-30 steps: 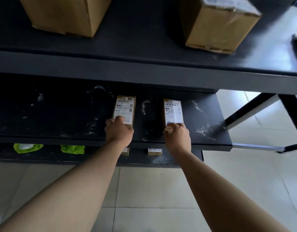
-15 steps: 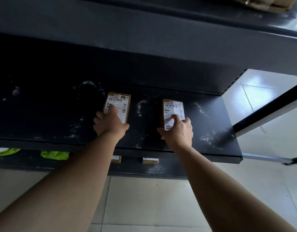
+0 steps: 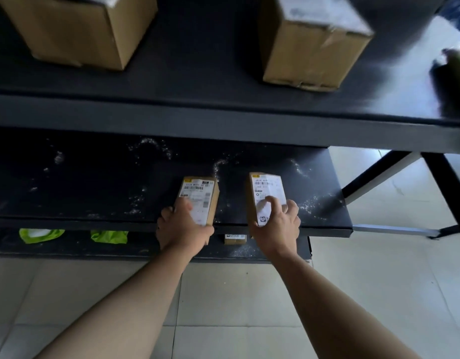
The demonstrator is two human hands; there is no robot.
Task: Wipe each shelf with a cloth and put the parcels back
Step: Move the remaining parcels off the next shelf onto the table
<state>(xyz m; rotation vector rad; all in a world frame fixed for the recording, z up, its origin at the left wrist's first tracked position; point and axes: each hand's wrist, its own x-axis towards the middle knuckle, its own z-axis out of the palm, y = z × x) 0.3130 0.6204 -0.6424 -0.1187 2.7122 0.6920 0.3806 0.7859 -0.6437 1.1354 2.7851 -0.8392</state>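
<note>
Parcels (image 3: 197, 195) at mid shelf (image 3: 94, 182) frt edge

Matt black shelf (image 3: 94, 182) at mid-frame carries a gritty white dusting. The left small parcel (image 3: 197, 195) and right small parcel (image 3: 265, 190) are plain brown cardboard with smooth white paper labels. The upper-left box (image 3: 76, 29) and upper-right box (image 3: 309, 53) are matt cardboard. Pale floor tiles (image 3: 379, 294) gleam glossy at lower right.
</note>
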